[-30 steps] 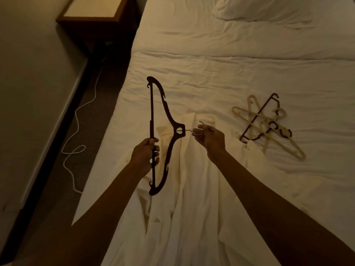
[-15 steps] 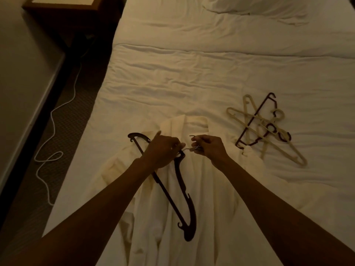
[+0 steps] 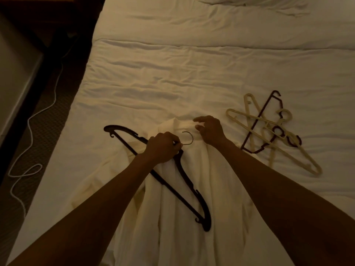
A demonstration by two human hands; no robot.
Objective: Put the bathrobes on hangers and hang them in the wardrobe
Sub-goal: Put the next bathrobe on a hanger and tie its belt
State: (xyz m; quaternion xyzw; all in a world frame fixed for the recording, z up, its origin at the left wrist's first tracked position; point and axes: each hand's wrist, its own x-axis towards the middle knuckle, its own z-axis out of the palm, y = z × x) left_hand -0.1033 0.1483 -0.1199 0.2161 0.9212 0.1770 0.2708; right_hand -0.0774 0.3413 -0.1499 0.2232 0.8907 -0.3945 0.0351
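Observation:
A cream bathrobe (image 3: 194,217) lies spread on the bed (image 3: 172,77), collar away from me. A dark plastic hanger (image 3: 184,191) lies across it, its metal hook (image 3: 189,138) pointing toward the collar. My left hand (image 3: 163,147) grips the hanger at its neck, just below the hook. My right hand (image 3: 209,129) hovers over the robe's collar with loosely curled fingers and holds nothing.
A pile of hangers (image 3: 269,131), cream and dark ones, lies on the sheet to the right. A white cable (image 3: 28,131) snakes over the dark floor left of the bed. A pillow edge (image 3: 240,2) shows at the top.
My right hand has let go of the hanger's hook and moved up to the collar. The hanger has been turned and lowered onto the robe, with my left hand now at its neck.

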